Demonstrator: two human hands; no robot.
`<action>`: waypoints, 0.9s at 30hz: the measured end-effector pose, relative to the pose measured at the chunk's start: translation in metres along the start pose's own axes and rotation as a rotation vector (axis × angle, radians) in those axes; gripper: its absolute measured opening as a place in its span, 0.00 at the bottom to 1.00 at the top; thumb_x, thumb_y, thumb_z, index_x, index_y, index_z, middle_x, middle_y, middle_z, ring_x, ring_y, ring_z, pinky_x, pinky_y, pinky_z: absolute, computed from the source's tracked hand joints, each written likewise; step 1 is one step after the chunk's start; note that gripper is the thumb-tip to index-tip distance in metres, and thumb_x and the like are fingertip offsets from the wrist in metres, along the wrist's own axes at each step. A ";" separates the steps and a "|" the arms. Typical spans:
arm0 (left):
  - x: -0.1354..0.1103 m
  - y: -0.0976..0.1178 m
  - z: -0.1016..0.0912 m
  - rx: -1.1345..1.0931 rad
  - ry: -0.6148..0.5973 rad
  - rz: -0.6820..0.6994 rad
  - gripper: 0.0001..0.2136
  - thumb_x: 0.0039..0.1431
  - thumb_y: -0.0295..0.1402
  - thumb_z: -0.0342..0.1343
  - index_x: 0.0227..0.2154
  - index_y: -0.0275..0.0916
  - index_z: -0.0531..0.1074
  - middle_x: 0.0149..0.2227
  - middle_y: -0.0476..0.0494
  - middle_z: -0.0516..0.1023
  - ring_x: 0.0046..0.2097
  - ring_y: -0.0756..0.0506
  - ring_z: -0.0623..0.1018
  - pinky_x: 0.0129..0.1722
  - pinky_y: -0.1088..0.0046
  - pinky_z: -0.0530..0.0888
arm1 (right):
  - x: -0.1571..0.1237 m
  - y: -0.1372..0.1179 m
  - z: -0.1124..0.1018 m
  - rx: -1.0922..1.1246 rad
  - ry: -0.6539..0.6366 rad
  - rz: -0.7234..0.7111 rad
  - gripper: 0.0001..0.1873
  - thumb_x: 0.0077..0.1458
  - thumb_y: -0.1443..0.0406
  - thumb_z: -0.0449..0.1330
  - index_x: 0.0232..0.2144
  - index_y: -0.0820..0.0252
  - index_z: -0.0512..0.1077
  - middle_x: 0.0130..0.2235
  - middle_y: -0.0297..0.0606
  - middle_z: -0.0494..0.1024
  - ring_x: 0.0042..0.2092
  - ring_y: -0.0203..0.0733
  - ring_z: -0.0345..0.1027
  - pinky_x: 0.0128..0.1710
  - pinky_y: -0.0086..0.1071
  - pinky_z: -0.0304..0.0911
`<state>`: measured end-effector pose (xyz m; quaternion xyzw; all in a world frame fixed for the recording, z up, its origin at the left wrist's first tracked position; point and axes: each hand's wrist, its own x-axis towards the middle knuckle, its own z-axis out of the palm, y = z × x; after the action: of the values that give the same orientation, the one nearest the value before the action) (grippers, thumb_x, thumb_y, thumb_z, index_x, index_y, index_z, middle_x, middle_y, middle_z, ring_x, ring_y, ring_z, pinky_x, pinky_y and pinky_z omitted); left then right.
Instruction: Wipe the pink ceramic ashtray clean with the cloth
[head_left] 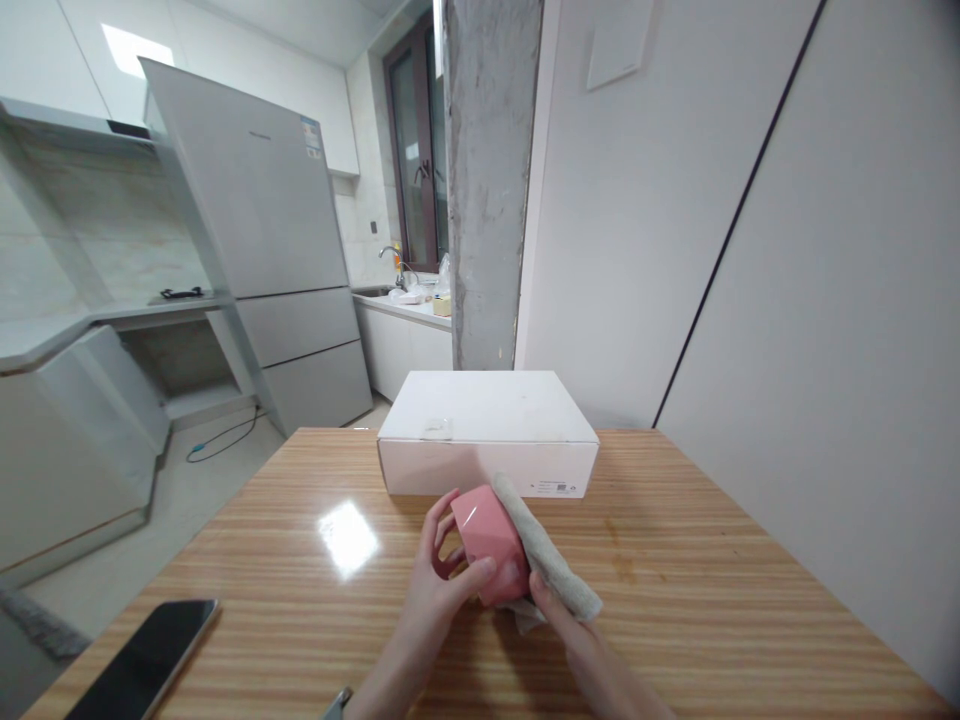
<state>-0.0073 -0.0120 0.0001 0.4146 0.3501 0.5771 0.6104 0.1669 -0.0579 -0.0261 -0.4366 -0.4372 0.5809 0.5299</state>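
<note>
Pinched btwn thumb and fingers of the L hand point(444, 582), the pink piece point(487, 535) sits tilted, approx. mid-table, just in front of the box point(487, 408). It's glossy w/ flat facets. R hand point(576, 640) grips the cloth point(551, 560), thumb laid near its lower end; the other R fingers are mostly hidden, so can't tell exactly how they wrap. Cloth is grey, folded long, pressed vs. the R side of the piece, w/ a loose corner showing below.

Box is white, closed, w/ small print at lower R of its front and a bit of clear tape up top. Table point(705, 610) is striped wood, w/ a bright reflection L of the hands. Phone point(142, 660) lies face up, screen dark, near the table's L edge. Bit of metal point(339, 702) shows by the L wrist.

Bkgd: fridge point(285, 210) at L, tap point(391, 252) and sink point(373, 292) by the window point(414, 150), then a bare grey pillar point(491, 200).
</note>
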 end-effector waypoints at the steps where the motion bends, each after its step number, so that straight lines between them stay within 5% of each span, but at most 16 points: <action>1: 0.000 0.000 0.000 0.001 0.003 0.007 0.42 0.37 0.40 0.71 0.57 0.47 0.59 0.55 0.37 0.70 0.44 0.40 0.77 0.43 0.68 0.74 | 0.000 -0.005 0.003 -0.027 0.007 0.027 0.27 0.56 0.52 0.60 0.56 0.54 0.68 0.63 0.38 0.64 0.68 0.47 0.43 0.67 0.47 0.28; 11: 0.003 -0.002 -0.004 0.033 0.053 0.029 0.41 0.40 0.39 0.70 0.58 0.45 0.58 0.54 0.36 0.70 0.41 0.43 0.78 0.41 0.69 0.75 | 0.011 -0.036 0.016 -0.128 -0.044 -0.095 0.25 0.54 0.48 0.60 0.49 0.52 0.75 0.55 0.39 0.75 0.62 0.53 0.60 0.65 0.47 0.44; 21: 0.007 0.000 -0.006 0.077 0.121 0.074 0.40 0.37 0.38 0.71 0.56 0.48 0.61 0.55 0.38 0.70 0.41 0.43 0.79 0.41 0.68 0.75 | 0.019 -0.063 -0.012 -0.625 -0.302 -0.414 0.19 0.62 0.54 0.52 0.51 0.50 0.74 0.47 0.32 0.80 0.46 0.49 0.73 0.47 0.37 0.67; 25: 0.006 0.009 -0.009 0.033 0.119 0.062 0.38 0.43 0.37 0.69 0.58 0.50 0.59 0.56 0.39 0.69 0.41 0.44 0.80 0.41 0.67 0.76 | 0.027 -0.052 -0.028 -0.379 0.010 -0.288 0.14 0.50 0.52 0.65 0.30 0.55 0.80 0.30 0.31 0.82 0.39 0.50 0.74 0.44 0.38 0.69; 27: 0.005 0.013 -0.009 0.003 0.136 0.054 0.38 0.44 0.38 0.68 0.58 0.51 0.57 0.56 0.40 0.69 0.41 0.44 0.80 0.40 0.67 0.77 | 0.032 -0.047 -0.035 -0.292 0.147 -0.264 0.17 0.47 0.50 0.66 0.30 0.58 0.79 0.30 0.34 0.82 0.42 0.53 0.74 0.46 0.40 0.69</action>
<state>-0.0207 -0.0058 0.0082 0.3847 0.3802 0.6196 0.5689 0.2095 -0.0213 0.0098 -0.4890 -0.5305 0.4035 0.5627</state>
